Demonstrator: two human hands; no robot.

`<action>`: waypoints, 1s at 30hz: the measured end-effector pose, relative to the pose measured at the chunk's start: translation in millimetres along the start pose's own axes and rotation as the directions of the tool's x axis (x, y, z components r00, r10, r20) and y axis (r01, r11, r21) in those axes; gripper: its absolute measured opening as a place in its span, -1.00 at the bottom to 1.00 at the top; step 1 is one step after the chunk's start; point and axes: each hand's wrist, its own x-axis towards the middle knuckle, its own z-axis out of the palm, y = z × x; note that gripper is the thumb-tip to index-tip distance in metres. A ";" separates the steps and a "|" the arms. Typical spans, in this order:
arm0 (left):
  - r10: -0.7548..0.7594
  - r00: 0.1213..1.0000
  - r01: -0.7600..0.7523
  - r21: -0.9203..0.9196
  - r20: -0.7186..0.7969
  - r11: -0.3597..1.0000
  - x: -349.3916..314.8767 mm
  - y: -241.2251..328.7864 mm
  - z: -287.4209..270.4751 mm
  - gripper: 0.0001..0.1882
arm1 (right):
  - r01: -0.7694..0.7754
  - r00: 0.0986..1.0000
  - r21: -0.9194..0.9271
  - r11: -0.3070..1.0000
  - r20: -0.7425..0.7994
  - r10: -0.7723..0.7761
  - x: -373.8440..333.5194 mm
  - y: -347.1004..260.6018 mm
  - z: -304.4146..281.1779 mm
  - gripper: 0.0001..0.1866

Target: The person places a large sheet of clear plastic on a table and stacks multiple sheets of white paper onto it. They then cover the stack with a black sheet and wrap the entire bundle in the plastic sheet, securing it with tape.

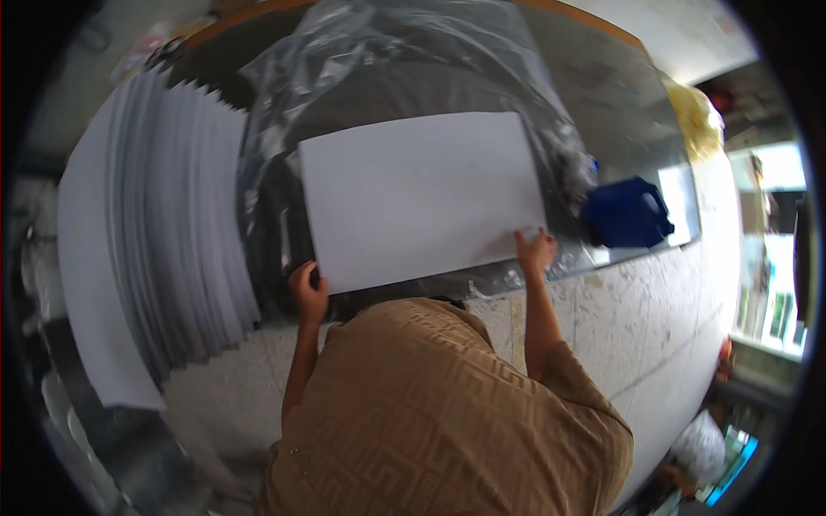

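Along the near edge of the dark, glossy table, a large rectangular white sheet is lying flat upon a wrinkled, transparent plastic film. Beside its near left corner, the left hand is resting with half-bent fingers; whether they are gripping the sheet, I cannot tell. At its near right corner, the right hand is touching with thumb and forefinger a little parted; a pinch I cannot confirm. Toward the table's near right corner, a blue plastic jug with handle is lying.
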 end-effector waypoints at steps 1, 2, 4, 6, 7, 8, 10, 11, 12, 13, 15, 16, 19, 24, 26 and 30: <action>0.006 1.000 -0.007 -0.020 -0.023 1.000 0.8 -2.2 1.2 -0.56 | 0.025 0.997 -0.046 0.999 -0.069 -0.028 -2.7 6.8 7.9 -0.14; -0.012 0.997 0.011 -0.009 -0.071 1.000 0.2 -0.7 2.3 -0.55 | -0.020 1.000 -0.029 0.999 -0.021 0.020 -4.4 0.0 0.2 -0.13; 0.009 0.996 -0.009 -0.006 -0.091 1.000 2.6 0.0 5.1 -0.56 | -0.013 1.000 -0.036 0.999 -0.007 0.013 6.4 19.0 11.7 -0.17; -0.027 0.995 0.026 -0.007 -0.091 1.000 -0.7 7.8 4.0 -0.56 | 0.015 1.000 -0.082 0.997 -0.001 -0.015 6.2 16.8 4.5 -0.18; -0.041 0.995 0.038 -0.032 -0.094 0.999 -2.4 9.9 4.0 -0.56 | 0.026 0.999 -0.063 0.998 0.033 -0.023 6.3 15.3 0.2 -0.19; -0.052 0.995 0.047 -0.059 -0.090 0.997 -3.5 13.7 3.0 -0.56 | 0.028 0.997 -0.048 0.998 0.067 -0.024 5.8 15.8 -3.6 -0.19; -0.078 0.990 0.075 -0.027 -0.116 0.997 -5.9 15.4 0.4 -0.55 | 0.016 0.996 -0.061 0.998 0.089 -0.011 5.6 7.2 -10.4 -0.21; -0.084 0.988 0.080 -0.034 -0.131 0.996 -6.1 13.8 0.4 -0.55 | 0.004 0.997 -0.089 0.996 0.075 0.003 0.2 2.1 -14.2 -0.22; -0.089 0.986 0.084 -0.040 -0.144 0.996 -6.4 11.9 0.0 -0.56 | -0.010 0.998 -0.117 0.993 0.061 0.017 -5.4 -2.6 -18.6 -0.23; -0.090 0.984 0.084 -0.042 -0.153 0.996 -5.9 11.0 -0.2 -0.56 | -0.010 0.996 -0.110 0.994 0.090 0.020 -7.7 -7.2 -24.3 -0.25; -0.091 0.982 0.084 -0.044 -0.168 0.995 -6.1 7.6 -3.3 -0.57 | -0.015 0.989 -0.098 0.995 0.148 0.030 -9.8 -15.0 -32.7 -0.29; -0.085 0.981 0.078 -0.048 -0.171 0.996 -6.1 4.9 -3.9 -0.57 | -0.026 0.988 -0.087 0.996 0.152 0.039 -7.8 -11.1 -29.3 -0.30; -0.054 0.985 0.047 -0.047 -0.163 0.998 -4.3 -0.8 -1.8 -0.57 | -0.058 0.989 -0.076 0.995 0.135 0.068 -2.6 3.8 -15.6 -0.33; -0.032 0.991 0.034 0.012 -0.127 0.999 -8.3 -1.1 1.2 -0.53 | -0.043 0.997 -0.092 0.995 0.054 0.049 -0.7 1.3 -6.1 -0.35; -0.025 0.989 0.020 -0.034 -0.143 0.999 -15.8 -1.1 6.3 -0.52 | 0.018 0.995 -0.079 0.997 0.100 -0.010 14.2 18.1 6.4 -0.34; -0.190 0.930 0.153 -0.139 -0.314 0.978 -36.0 -1.5 -9.7 -0.60 | 0.132 0.990 -0.169 0.977 -0.019 -0.137 6.5 -8.7 -9.4 -0.28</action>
